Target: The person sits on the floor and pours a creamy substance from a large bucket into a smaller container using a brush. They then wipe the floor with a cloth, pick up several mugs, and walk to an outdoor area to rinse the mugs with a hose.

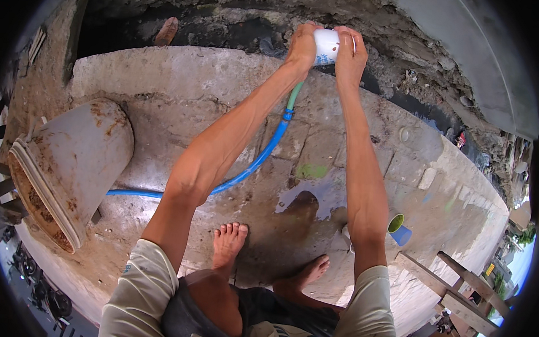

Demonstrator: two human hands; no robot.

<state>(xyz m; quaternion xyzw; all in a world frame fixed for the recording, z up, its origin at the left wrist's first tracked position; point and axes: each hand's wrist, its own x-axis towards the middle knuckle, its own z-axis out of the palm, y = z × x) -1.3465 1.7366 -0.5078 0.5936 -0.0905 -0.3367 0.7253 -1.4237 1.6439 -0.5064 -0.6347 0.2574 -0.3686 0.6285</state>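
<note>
Both arms stretch out ahead of me over the edge of an open gutter (238, 32). Between my hands is a white cylindrical container (326, 44) with blue print and a few brown specks. My left hand (302, 48) grips its left side, and my right hand (350, 57) is wrapped round its right side. What is inside the container cannot be seen. A blue hose (269, 148) with a green end piece runs over the paving toward my left wrist; its tip is hidden there.
A large rust-stained bucket (83, 156) lies tipped on its side at the left. A puddle (316, 197) spreads before my bare feet. Right of my right forearm lies a blue cup with a green inside (400, 231). Wooden beams (455, 297) stand at the lower right.
</note>
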